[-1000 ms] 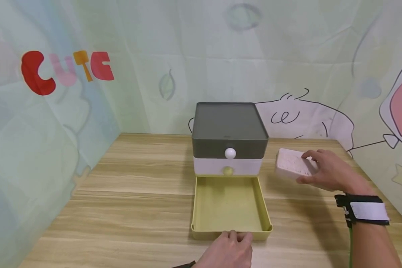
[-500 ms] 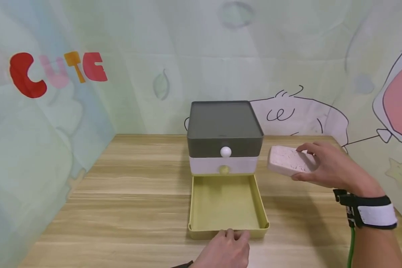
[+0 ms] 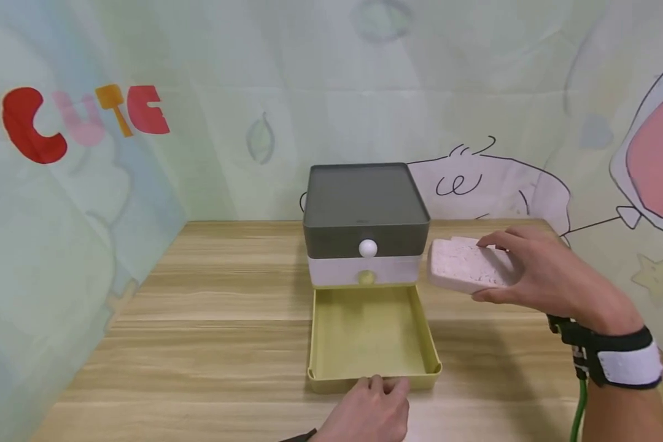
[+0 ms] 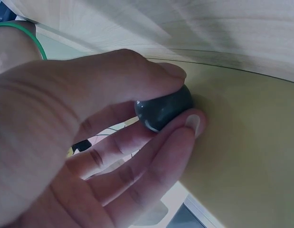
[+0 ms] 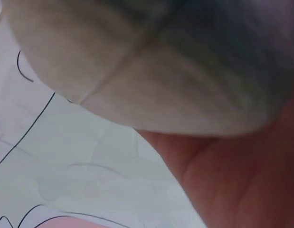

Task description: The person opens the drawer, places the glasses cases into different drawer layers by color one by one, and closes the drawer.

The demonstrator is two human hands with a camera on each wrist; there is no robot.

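Now, by parts, with every place given against the drawer box:

Drawer box: a small three-tier box [image 3: 364, 212] is sitting toward the back of the wooden table [image 3: 210, 331], dark grey on top, white in the middle.
Bottom drawer: the yellow drawer [image 3: 371, 334] is standing pulled fully out in front of the drawer box, with nothing lying inside it.
Upper drawers: both are sitting closed, the white knob [image 3: 368, 248] and the yellow knob [image 3: 366, 277] flush with their fronts.
Left hand: the left hand [image 3: 371, 412] is gripping the dark knob [image 4: 162, 107] on the front of the open drawer, thumb and fingers curled round it.
Right hand: the right hand [image 3: 536, 276] is grasping a pale pink block [image 3: 464, 266], fingers over its top and thumb under it.
Pink block: it is hanging in the air just to the right of the drawer box, level with the white tier, touching neither the box nor the table.
Progress: opening looks done; the block is not yet in the drawer, and the drawer is not yet shut.
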